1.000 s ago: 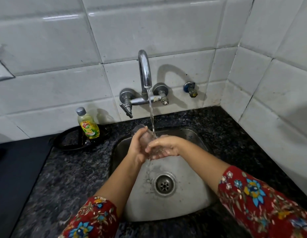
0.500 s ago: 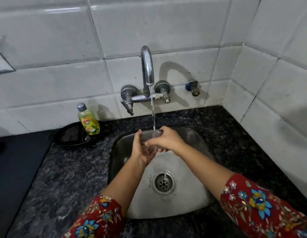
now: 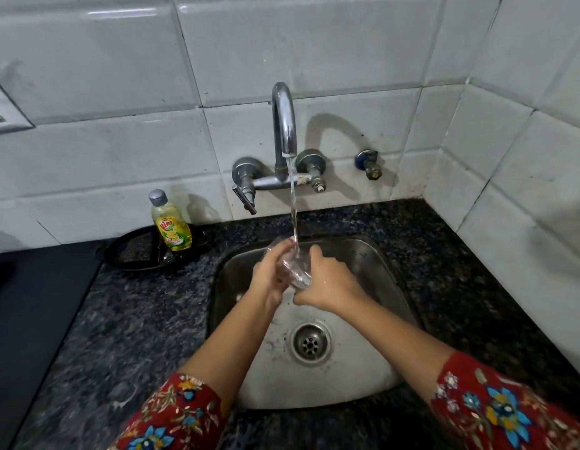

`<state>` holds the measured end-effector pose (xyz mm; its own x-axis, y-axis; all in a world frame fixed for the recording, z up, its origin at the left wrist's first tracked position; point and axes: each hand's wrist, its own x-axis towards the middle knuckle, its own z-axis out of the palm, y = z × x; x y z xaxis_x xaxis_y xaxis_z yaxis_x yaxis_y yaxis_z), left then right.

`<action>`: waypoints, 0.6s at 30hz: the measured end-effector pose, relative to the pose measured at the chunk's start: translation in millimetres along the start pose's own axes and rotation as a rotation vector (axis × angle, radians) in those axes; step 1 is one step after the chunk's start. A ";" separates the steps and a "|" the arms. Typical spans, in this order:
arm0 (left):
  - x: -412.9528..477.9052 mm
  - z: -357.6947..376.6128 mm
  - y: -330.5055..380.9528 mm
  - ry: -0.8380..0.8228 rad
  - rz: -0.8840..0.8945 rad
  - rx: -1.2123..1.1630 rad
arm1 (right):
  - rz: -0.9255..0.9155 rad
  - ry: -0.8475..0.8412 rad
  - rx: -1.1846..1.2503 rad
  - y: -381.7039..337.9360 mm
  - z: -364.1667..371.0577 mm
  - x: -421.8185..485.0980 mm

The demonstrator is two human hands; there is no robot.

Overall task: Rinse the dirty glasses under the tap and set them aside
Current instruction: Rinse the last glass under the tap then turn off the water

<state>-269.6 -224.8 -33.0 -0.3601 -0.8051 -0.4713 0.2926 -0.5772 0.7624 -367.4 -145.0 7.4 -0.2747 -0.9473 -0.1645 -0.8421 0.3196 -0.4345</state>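
- Clear, smooth glass (image 3: 293, 269) sits tilted under the tap's (image 3: 284, 125) thin stream, over the steel sink (image 3: 373, 362).
- Left hand (image 3: 267, 276) and right hand (image 3: 329, 285) both curl around it.
- Speckled dark stone worktop (image 3: 126, 319).

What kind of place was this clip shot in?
Most likely a home kitchen: a steel sink set in a granite counter, a wall tap running, and a dish-soap bottle against white tiles.
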 end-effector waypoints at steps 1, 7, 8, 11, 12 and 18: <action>-1.0 0.3 -1.2 0.006 0.010 0.046 | 0.007 -0.032 0.019 0.6 3.2 -3.1; -18.9 -2.7 3.2 -0.282 -0.049 -0.010 | 0.068 -0.573 1.018 17.3 3.1 0.7; -18.7 -0.8 0.8 -0.240 0.021 0.065 | 0.052 -0.470 0.924 15.5 8.5 2.6; -19.1 5.9 1.7 -0.127 0.151 0.231 | 0.015 -0.217 0.816 12.5 20.8 5.1; -18.8 5.4 4.2 -0.189 0.113 0.219 | 0.011 -0.293 0.939 12.1 19.8 3.5; -26.2 -0.5 14.7 -0.263 0.035 0.266 | 0.021 -0.391 1.112 21.2 21.2 5.0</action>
<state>-255.5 -212.2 -9.7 -0.5798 -0.7407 -0.3394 0.0804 -0.4666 0.8808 -376.8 -142.6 -21.4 0.0406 -0.9333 -0.3569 0.0815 0.3591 -0.9297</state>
